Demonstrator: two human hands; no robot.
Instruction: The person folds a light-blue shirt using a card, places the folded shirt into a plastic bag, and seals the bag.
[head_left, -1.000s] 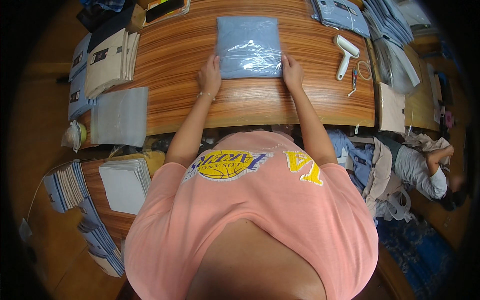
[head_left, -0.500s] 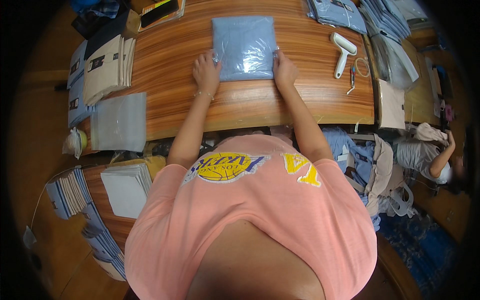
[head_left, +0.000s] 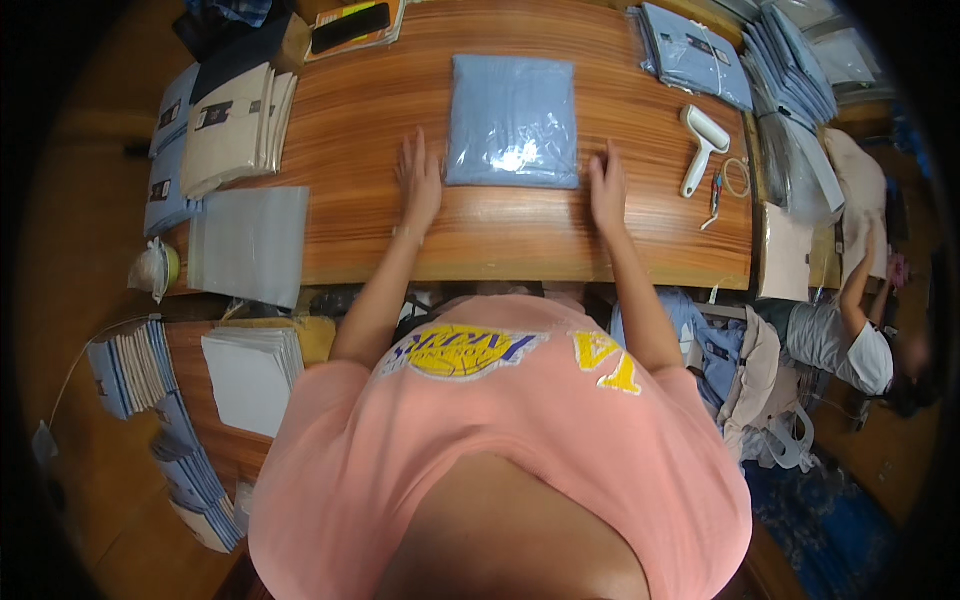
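A folded light-blue garment in a clear plastic bag (head_left: 512,120) lies flat on the wood-grain table (head_left: 370,110), its plastic shining near the front edge. On its left side, a small gap away, my left hand (head_left: 420,185) rests with straight fingers and holds nothing. My right hand (head_left: 608,188) is just off the garment's right side, fingers stretched out and likewise holding nothing.
Right of my hands lie a white lint roller (head_left: 705,145) and a small blue-handled tool (head_left: 716,195). Bagged blue garments (head_left: 695,60) are at the back right. Beige garments (head_left: 235,130) and clear bags (head_left: 248,245) sit left. Another person (head_left: 840,335) works at far right.
Both hands have let go of the bagged garment's sides and moved slightly outward. The whole view has shifted a little, and the person at right has moved with a beige cloth.
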